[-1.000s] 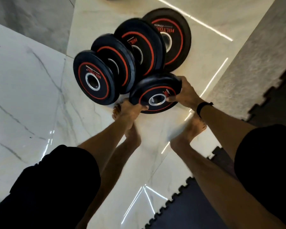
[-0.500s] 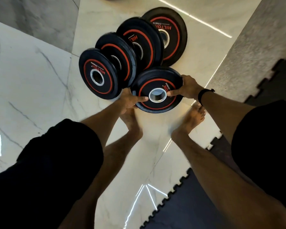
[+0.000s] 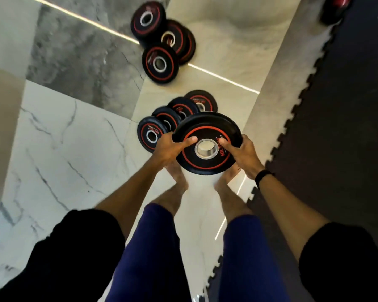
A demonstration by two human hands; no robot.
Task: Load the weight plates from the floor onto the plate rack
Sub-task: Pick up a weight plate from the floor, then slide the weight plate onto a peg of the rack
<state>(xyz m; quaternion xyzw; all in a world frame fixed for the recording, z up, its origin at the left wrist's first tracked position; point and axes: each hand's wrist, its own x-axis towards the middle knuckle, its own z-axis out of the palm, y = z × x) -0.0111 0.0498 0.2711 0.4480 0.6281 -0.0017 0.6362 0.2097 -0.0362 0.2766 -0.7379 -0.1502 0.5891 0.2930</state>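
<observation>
I hold a black weight plate [image 3: 205, 136] with a red ring and a steel centre hole, lifted off the floor above my bare feet. My left hand [image 3: 170, 147] grips its left rim with the thumb on the face. My right hand [image 3: 242, 151] grips the right rim the same way. Behind it, several matching plates [image 3: 150, 132] lean in an overlapping row on the marble floor. A second cluster of plates [image 3: 159, 62] lies farther away. No plate rack shows in this view.
Glossy white and grey marble floor [image 3: 63, 138] spreads to the left. A dark interlocking foam mat [image 3: 336, 105] runs along the right, with a blurred red and black object [image 3: 336, 7] at its far corner.
The plate has risen from floor level up toward me, still in both hands. My view has lifted as I straighten, bringing the farther plate cluster and mat into sight.
</observation>
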